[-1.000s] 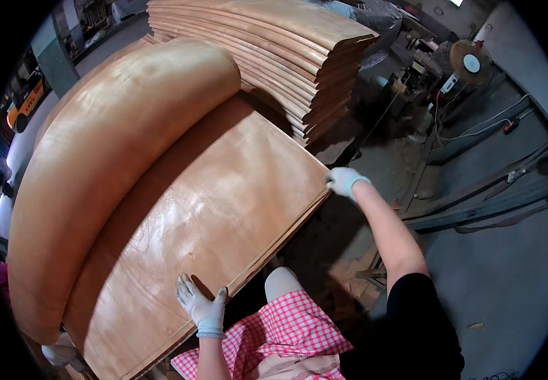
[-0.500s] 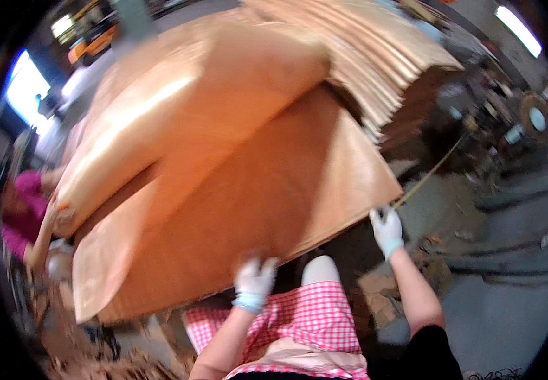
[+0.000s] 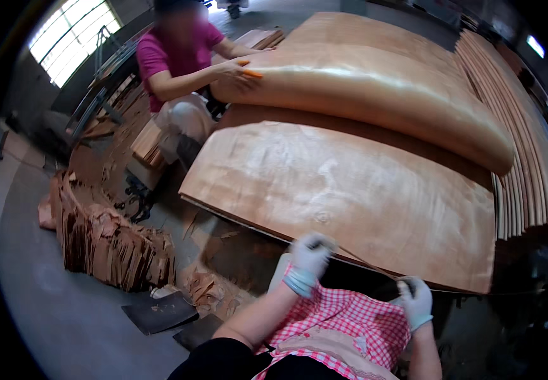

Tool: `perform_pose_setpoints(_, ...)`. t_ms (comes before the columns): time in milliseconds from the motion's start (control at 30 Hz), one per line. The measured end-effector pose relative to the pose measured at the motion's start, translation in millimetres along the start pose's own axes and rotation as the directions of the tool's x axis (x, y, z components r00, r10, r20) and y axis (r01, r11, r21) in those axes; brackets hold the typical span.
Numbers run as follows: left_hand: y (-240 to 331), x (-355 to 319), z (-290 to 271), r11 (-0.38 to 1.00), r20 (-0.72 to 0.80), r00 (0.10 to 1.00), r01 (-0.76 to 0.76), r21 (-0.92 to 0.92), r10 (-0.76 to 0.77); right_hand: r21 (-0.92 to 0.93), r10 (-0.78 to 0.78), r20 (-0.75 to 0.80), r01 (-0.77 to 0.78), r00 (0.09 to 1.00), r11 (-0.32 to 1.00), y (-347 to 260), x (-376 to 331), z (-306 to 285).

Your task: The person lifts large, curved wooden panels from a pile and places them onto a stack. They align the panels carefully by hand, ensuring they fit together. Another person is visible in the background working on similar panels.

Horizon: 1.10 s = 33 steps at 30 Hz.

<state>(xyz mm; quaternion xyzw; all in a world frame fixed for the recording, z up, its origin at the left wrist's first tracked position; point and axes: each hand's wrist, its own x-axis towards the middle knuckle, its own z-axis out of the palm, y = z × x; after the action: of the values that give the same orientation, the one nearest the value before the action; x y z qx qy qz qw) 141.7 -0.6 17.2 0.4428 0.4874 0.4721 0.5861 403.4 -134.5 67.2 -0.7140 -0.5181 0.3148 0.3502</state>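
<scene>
A wide pale wood veneer sheet (image 3: 343,183) lies flat on the stack in front of me. Farther back, another veneer sheet (image 3: 375,88) is folded over in a long curl. Both my hands wear white gloves. At the stack's near edge, my left hand (image 3: 312,255) is closed, its fingers slightly blurred. My right hand (image 3: 416,299) is farther right along that edge, fingers pinched together. A thin brown strip (image 3: 367,261) runs between the two hands, one end at each; its tips are hidden in the fingers.
A co-worker (image 3: 175,63) in a magenta shirt grips the curled sheet's left end, with an orange object in one hand. Stacked veneer sheets (image 3: 515,139) stand at the right. Brown veneer scraps (image 3: 112,234) are piled at the left, near dark flat pieces (image 3: 160,312) on the floor.
My view has swung left. The curled sheet has moved back, uncovering the pale sheet below. My hands have come closer together, with the thin strip now between them.
</scene>
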Motion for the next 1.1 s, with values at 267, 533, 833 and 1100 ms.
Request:
perform_pose_setpoints(267,30.2,152.1,-320.7,0.850,-0.588,0.713,-0.021,0.527,0.383,-0.317,0.310,-0.009,-0.297,0.951,0.901,96.6,22.0,-101.8)
perform_pose_setpoints(533,-12.6,182.9,-405.1,0.655,-0.636,0.733,0.361,0.664,0.242,-0.653,0.479,-0.015,-0.371,0.878,0.660,108.8,60.9,-93.5)
perform_pose_setpoints(833,11.7,133.6,-139.6,0.305,-0.264,0.850,0.130,0.943,0.455,-0.623,0.524,0.054,-0.382,0.850,0.683,124.5,74.5,-91.4)
perform_pose_setpoints(1100,-59.8,1.1,209.8,0.174,0.613,0.787,-0.616,0.769,0.076,-0.612,0.531,0.081,-0.378,0.843,0.694,120.6,70.0,-92.5)
